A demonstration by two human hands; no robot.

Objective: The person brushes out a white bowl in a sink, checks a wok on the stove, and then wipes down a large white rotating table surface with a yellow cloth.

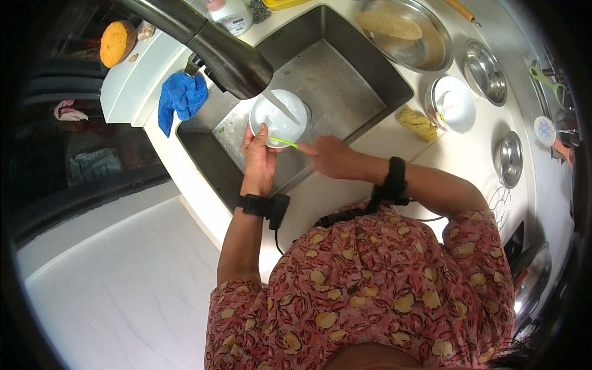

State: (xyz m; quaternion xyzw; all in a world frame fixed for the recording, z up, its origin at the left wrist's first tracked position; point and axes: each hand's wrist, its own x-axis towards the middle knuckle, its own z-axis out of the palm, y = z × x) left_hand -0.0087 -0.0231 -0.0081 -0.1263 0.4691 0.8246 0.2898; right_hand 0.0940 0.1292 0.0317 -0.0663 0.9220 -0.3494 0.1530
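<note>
My left hand (260, 155) grips the near rim of a small white bowl (277, 108), its thumb over the edge. The bowl is held in the sink, under the dark faucet (240, 62). A stream of water (282, 107) runs from the spout into it. My right hand (334, 157), a little blurred, is to the right of the bowl with its index finger stretched out. Its fingertips are at the end of a thin bright-green strip (283, 142) that crosses the bowl's near rim. Whether the strip is a utensil handle or a plant stem is unclear.
The metal sink (342, 88) holds small green scraps. A blue cloth (182, 99) hangs by the faucet base. On the right counter are a large steel basin (430, 51) with a loofah-like piece, a yellow cloth (418, 124), white bowls (455, 104) and steel bowls (485, 71).
</note>
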